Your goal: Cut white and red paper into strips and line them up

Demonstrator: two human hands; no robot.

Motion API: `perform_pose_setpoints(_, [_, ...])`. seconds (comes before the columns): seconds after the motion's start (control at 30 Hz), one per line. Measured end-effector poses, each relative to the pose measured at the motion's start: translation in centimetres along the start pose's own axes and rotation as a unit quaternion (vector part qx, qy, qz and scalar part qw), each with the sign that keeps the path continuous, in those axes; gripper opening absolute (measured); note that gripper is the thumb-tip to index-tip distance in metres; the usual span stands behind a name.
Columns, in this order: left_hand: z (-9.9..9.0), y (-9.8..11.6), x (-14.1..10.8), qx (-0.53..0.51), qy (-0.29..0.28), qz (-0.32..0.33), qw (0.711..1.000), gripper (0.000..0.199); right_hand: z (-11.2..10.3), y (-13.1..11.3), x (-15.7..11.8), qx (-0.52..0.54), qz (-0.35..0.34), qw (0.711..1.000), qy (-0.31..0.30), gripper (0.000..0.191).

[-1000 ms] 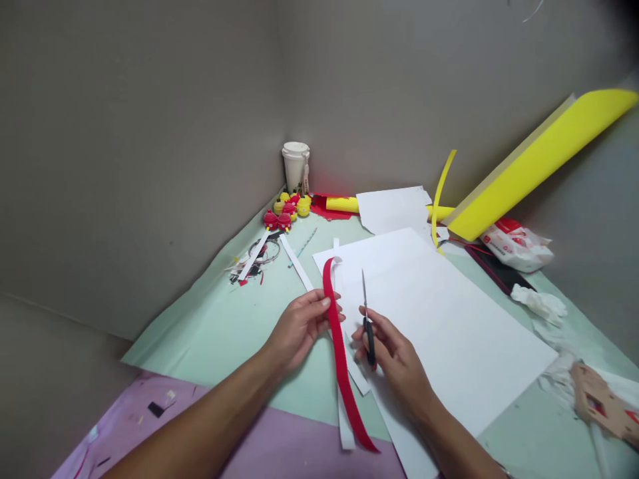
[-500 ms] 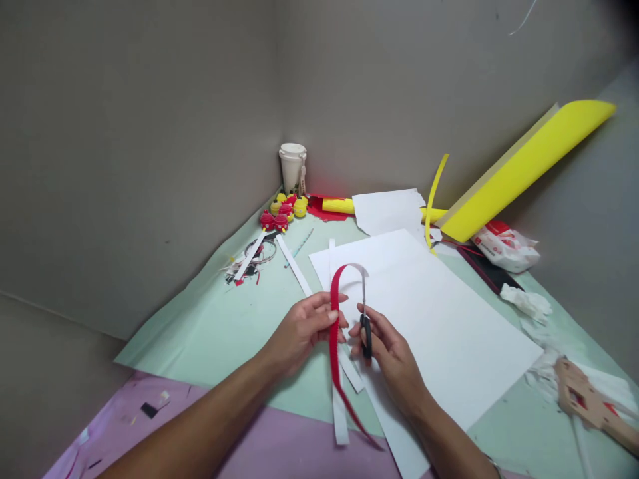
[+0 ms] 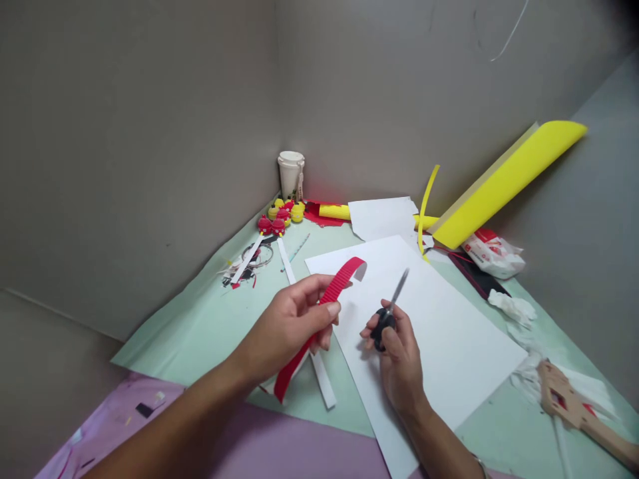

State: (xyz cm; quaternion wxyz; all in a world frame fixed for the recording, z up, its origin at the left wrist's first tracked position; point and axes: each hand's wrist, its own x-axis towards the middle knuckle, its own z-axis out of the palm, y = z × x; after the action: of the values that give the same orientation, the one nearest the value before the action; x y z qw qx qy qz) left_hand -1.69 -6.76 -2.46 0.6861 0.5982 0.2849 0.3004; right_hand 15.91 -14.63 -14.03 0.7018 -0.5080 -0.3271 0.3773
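Note:
Between the thumb and fingers of my left hand (image 3: 304, 316) is a ribbed red strip (image 3: 342, 278), its top end curling over to the right and its lower end hanging down to the left. My right hand (image 3: 397, 349) grips black-handled scissors (image 3: 385, 326), blades pointing up and right, apart from the strip. A large white sheet (image 3: 439, 319) lies beneath the scissors. Under my left hand a white strip (image 3: 323, 382) lies on the green mat (image 3: 200, 339).
Red and yellow ball shapes (image 3: 279, 216) and a white cup (image 3: 291, 174) stand at the back corner. A yellow rolled sheet (image 3: 509, 183) leans at the right, near a tissue pack (image 3: 494, 253). A wooden tool (image 3: 569, 399) lies front right.
The scissors have moved right, away from the red strip, and tilted right. My left hand has moved slightly left and turned, and the strip now slants.

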Motion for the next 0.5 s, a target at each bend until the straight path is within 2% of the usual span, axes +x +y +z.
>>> perform_pose_setpoints(0.07, [-0.5, 0.7, 0.5, 0.142, -0.018, 0.041, 0.989, 0.023, 0.0, -0.2, 0.1, -0.013, -0.011, 0.999, 0.034, 0.039])
perform_pose_setpoints(0.17, [-1.5, 0.2, 1.7, 0.323, -0.107, 0.084, 0.936, 0.011, 0.0, -0.6, 0.1, -0.048, -0.024, 0.995, 0.078, 0.032])
perform_pose_setpoints(0.23, [-2.2, -0.7, 2.6, 0.395, -0.153, 0.073, 0.903, 0.014, 0.1, -0.8, -0.1, -0.083, -0.028, 0.992, 0.090, 0.033])
perform_pose_setpoints(0.33, [-3.0, -1.9, 3.2, 0.453, -0.182, 0.048, 0.872, 0.016, 0.5, -0.8, -0.4, -0.155, -0.032, 0.987, 0.039, 0.038])
perform_pose_setpoints(0.43, [-3.3, -2.3, 3.3, 0.442, -0.180, 0.045, 0.878, 0.014, 0.8, -0.8, -0.5, -0.228, -0.048, 0.971, -0.051, 0.038])
perform_pose_setpoints(0.5, [-3.4, -2.4, 3.2, 0.428, -0.157, 0.048, 0.889, 0.013, 0.9, -0.8, -0.3, -0.263, -0.047, 0.959, -0.095, 0.034])
